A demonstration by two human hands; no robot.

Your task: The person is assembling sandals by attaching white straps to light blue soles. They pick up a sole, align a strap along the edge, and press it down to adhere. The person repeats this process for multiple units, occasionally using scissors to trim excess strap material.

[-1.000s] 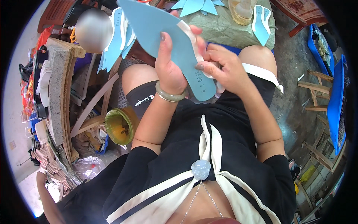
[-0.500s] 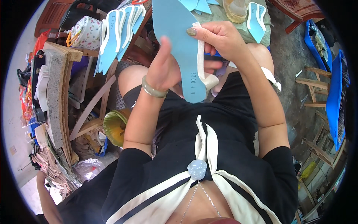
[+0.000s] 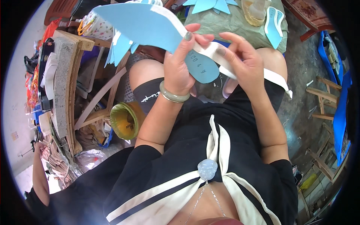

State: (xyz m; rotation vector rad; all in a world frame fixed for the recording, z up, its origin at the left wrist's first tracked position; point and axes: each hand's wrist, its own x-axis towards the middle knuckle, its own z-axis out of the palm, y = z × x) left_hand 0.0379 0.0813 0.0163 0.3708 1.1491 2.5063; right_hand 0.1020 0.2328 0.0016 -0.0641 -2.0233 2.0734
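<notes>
Blue sole-shaped piece: 1 flat piece [image 3: 150,24] is up in the air above the lap, slanting, held from both sides by 2 hands; its pointed end goes to the upper left, its rounded narrow end to the lower right, with dark printed marks near this end.
White strip: the strip [image 3: 168,17] follows the upper edge of the piece and reaches the right fingers.
Left hand: the hand [image 3: 179,65] has its grip closed around the narrow part of the piece, thumb on the printed face, other fingers mostly hidden behind.
Right hand: the grip of this hand [image 3: 243,62] pinches the white strip beside the rounded end, the thumb lying on it.
Bangle: a pale bangle [image 3: 174,93] is around the left wrist.
Covered desk: the desk [image 3: 225,32] carries a fan of blue pieces [image 3: 212,5], a yellowish container [image 3: 253,13] and, at its right side, white-edged blue pieces [image 3: 274,32].
Bin: a lined bin [image 3: 124,120] stands near the left forearm.
</notes>
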